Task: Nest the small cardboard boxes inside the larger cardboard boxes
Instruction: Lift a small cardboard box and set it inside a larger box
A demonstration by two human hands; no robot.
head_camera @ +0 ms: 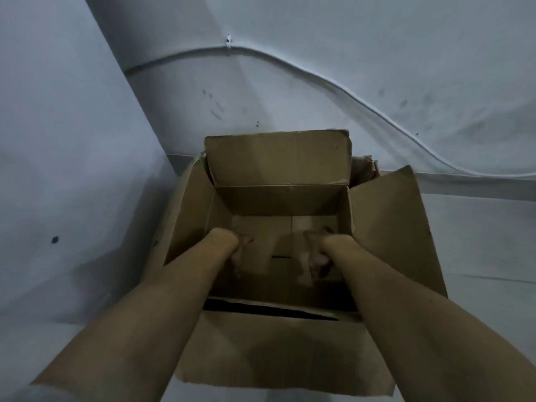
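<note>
Cardboard fills the middle of the view: one large open box [278,227] stands on a pale grey floor [478,242] against a wall [319,68], its four flaps folded outward, the far flap at twelve o'clock upright and the right flap at three o'clock leaning away. Both bare forearms reach down into it. The left hand [239,250] sits low at about nine o'clock inside the box and the right hand [317,255] at about three o'clock, both near the bottom panel. The picture is blurred there, so whether the fingers are spread flat, curled, or gripping something cannot be told, and they seem bent downward against the bottom. No smaller box can be made out with certainty inside; the bottom looks like bare cardboard with a centre seam, though a snug inner box cannot be ruled out. A dark gap shows along the near edge at six o'clock, between the near wall and the near flap. Judging by the pose, the person is probably pressing the bottom flat or seating something. The next move likely calls for withdrawing both hands and fetching a small box, none of which is in view. A cable [348,91] runs along the wall at one o'clock.
</note>
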